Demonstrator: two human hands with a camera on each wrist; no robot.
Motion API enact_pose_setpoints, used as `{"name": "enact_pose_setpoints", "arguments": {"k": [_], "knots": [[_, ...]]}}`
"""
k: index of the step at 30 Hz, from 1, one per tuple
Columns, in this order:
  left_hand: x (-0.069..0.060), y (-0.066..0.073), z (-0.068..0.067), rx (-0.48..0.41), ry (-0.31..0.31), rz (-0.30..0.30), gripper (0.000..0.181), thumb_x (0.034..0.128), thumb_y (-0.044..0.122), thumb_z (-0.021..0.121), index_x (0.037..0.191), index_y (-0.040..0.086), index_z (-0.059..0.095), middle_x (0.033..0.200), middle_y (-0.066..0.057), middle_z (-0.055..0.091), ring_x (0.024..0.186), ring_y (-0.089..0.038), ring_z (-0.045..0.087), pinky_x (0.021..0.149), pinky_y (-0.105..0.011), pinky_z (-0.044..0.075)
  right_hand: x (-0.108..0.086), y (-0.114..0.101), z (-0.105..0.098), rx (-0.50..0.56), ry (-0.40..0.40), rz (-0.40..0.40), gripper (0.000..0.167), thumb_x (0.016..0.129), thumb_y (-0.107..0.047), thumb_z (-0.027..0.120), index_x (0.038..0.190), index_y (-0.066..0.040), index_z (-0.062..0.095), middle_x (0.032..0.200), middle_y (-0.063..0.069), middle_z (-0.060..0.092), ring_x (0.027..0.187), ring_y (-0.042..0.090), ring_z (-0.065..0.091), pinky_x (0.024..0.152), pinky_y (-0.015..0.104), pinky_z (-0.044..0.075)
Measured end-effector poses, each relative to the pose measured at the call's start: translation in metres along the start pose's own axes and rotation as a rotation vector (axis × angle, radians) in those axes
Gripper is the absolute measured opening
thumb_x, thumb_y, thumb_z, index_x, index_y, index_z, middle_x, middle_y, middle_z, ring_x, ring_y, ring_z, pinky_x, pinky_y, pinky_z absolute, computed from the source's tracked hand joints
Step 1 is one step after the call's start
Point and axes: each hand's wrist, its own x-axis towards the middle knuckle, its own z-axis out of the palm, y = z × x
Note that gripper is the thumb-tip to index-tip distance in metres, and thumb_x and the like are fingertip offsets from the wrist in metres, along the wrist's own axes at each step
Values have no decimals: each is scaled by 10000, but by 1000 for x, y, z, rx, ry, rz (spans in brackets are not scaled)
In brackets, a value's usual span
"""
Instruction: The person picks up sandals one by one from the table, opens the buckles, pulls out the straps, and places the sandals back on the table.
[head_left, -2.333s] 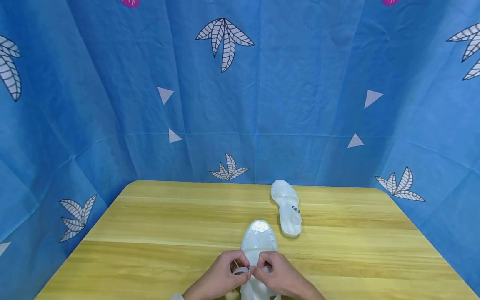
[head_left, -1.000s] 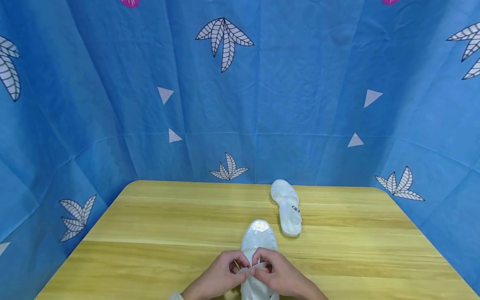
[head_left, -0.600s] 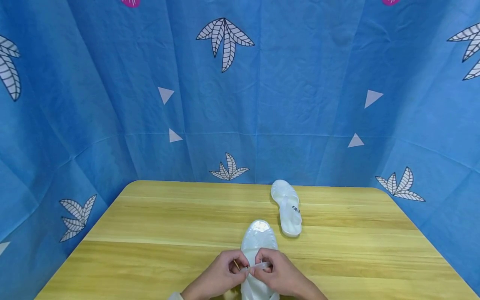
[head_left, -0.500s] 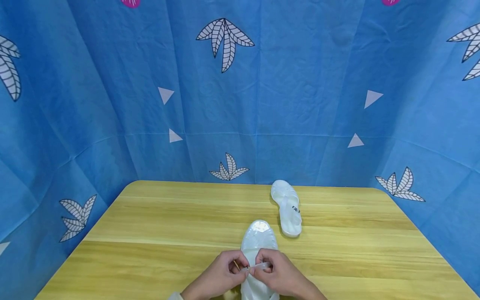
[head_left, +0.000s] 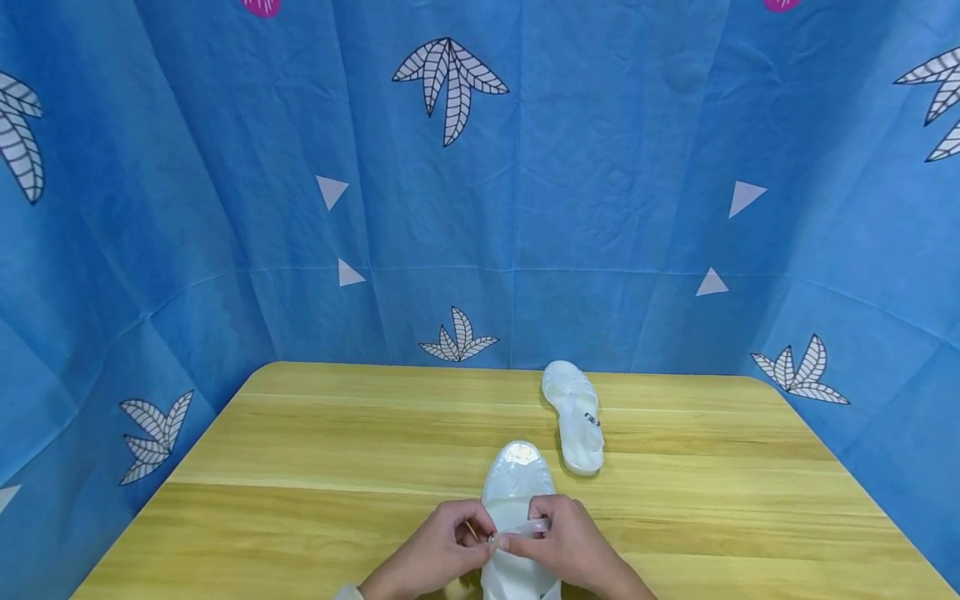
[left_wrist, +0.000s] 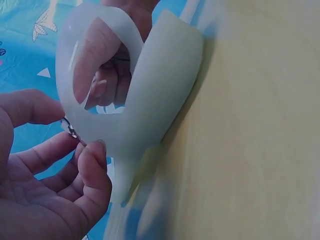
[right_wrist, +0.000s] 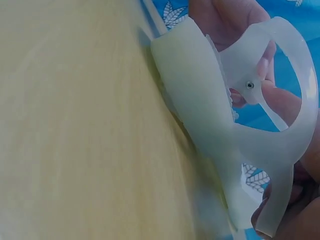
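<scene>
A translucent white jelly sandal (head_left: 517,479) lies toe-away at the table's near edge, between both hands. My left hand (head_left: 438,546) pinches its small metal buckle (left_wrist: 71,130) between thumb and fingers at the sandal's left side. My right hand (head_left: 566,542) holds the strap (head_left: 531,527), its index finger curled by the strap and its thumb reaching to the buckle. In the right wrist view a metal rivet (right_wrist: 250,85) shows on the strap's base. Whether the strap's tip passes through the buckle is hidden by fingertips.
A second white sandal (head_left: 573,417) with a dark buckle lies further back on the wooden table (head_left: 337,433), right of the middle. A blue patterned cloth (head_left: 600,167) hangs behind and along both sides of the table.
My right hand's index finger and knuckles have shifted right, away from the buckle, and more of the strap shows. The left hand stays nearly in place at the buckle. The far sandal is unmoved.
</scene>
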Motion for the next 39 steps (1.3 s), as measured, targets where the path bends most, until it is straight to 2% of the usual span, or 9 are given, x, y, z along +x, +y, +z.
{"name": "enact_pose_setpoints", "arguments": {"k": [5, 13, 20, 25, 29, 33, 36, 39], "knots": [[0, -1, 1, -3, 7, -6, 82, 840, 93, 639, 888, 32, 610, 805, 18, 567, 632, -34, 523, 558, -170, 450, 1, 1, 0, 15, -12, 19, 535, 749, -466, 750, 598, -72, 419, 504, -111, 296, 468, -16, 263, 422, 155, 262], [1, -3, 2, -4, 8, -19, 67, 849, 107, 632, 881, 51, 614, 817, 22, 582, 633, -36, 528, 562, -173, 457, 1, 0, 3, 13, 32, 41, 545, 734, -445, 770, 570, -102, 380, 499, -108, 296, 458, -18, 264, 418, 152, 257], [1, -2, 3, 9, 7, 0, 61, 842, 106, 634, 865, 53, 618, 808, 41, 582, 639, -24, 524, 565, -164, 453, 0, -3, 4, -15, 78, 73, 581, 698, -469, 787, 555, -117, 349, 491, -114, 300, 450, -18, 292, 415, 154, 262], [1, -2, 2, 21, 11, 10, 42, 832, 88, 632, 859, 58, 622, 796, 46, 581, 639, -19, 522, 569, -162, 453, -1, -5, 5, -23, 90, 96, 616, 684, -485, 792, 548, -127, 310, 479, -114, 281, 444, -12, 258, 412, 152, 242], [-1, -3, 1, 19, 23, -3, 54, 828, 94, 634, 854, 53, 610, 772, 40, 574, 627, -24, 517, 562, -166, 448, 0, -5, 5, -10, 121, 110, 629, 658, -468, 815, 565, -130, 293, 499, -99, 247, 457, 8, 227, 427, 153, 229], [-2, -3, 0, 22, 33, -20, 75, 823, 107, 640, 848, 49, 599, 750, 31, 568, 616, -33, 516, 557, -176, 448, 1, -3, 3, -26, 110, 122, 607, 658, -456, 820, 625, -120, 315, 551, -73, 249, 492, 34, 222, 450, 166, 225], [-2, -3, 0, 22, 36, -27, 85, 822, 115, 642, 857, 48, 602, 756, 24, 567, 623, -43, 518, 562, -184, 451, 2, -1, 2, -41, 66, 115, 542, 681, -477, 797, 683, -121, 389, 574, -69, 333, 494, 24, 304, 446, 175, 284], [-1, -3, 0, 22, 36, -31, 95, 822, 116, 645, 866, 42, 604, 762, 19, 563, 627, -48, 515, 566, -184, 449, 2, 0, 1, -19, 31, 61, 452, 717, -459, 779, 753, -118, 485, 646, -64, 458, 542, 17, 432, 487, 189, 386]]}}
